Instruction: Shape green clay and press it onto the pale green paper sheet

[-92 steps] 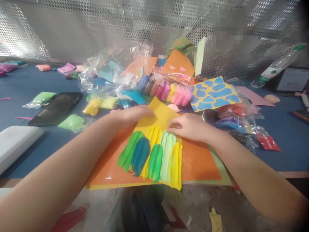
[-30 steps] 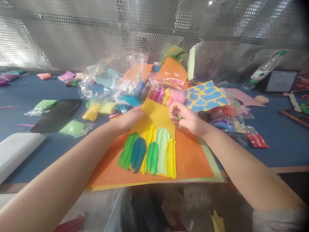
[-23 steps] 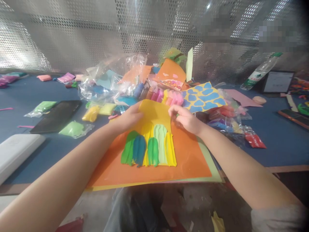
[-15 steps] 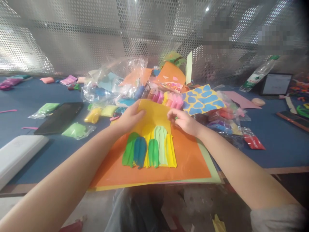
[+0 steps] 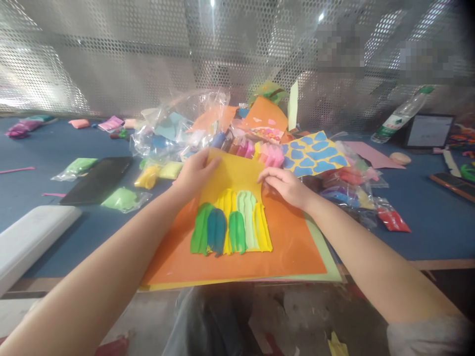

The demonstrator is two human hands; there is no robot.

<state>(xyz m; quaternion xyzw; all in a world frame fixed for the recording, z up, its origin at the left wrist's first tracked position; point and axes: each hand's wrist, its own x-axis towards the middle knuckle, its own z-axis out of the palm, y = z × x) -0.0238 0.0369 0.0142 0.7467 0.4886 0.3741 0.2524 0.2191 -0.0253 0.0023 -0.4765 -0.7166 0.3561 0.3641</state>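
A yellow paper sheet (image 5: 235, 168) lies tilted over an orange sheet (image 5: 293, 247). Ridged strips of modelling clay cover its lower half: a green strip (image 5: 200, 230), a blue strip (image 5: 216, 225), a pale green strip (image 5: 248, 212) and a bright yellow strip (image 5: 262, 227), among others. My left hand (image 5: 196, 173) grips the sheet's upper left edge, thumb on top. At the right edge, my right hand (image 5: 280, 184) has its fingers curled together on the paper; the fingertips are partly hidden.
Behind the sheet are clay packets, plastic bags and a blue-spotted yellow card (image 5: 313, 153). A black tablet-like slab (image 5: 98, 180) and a white case (image 5: 40, 242) lie left. To the right are a red packet (image 5: 393, 215), a bottle (image 5: 401, 116) and a screen (image 5: 428, 131).
My right hand's fingers have closed in at the sheet's right edge, and a small green bit seen in that hand is now hidden. The view has shifted slightly.
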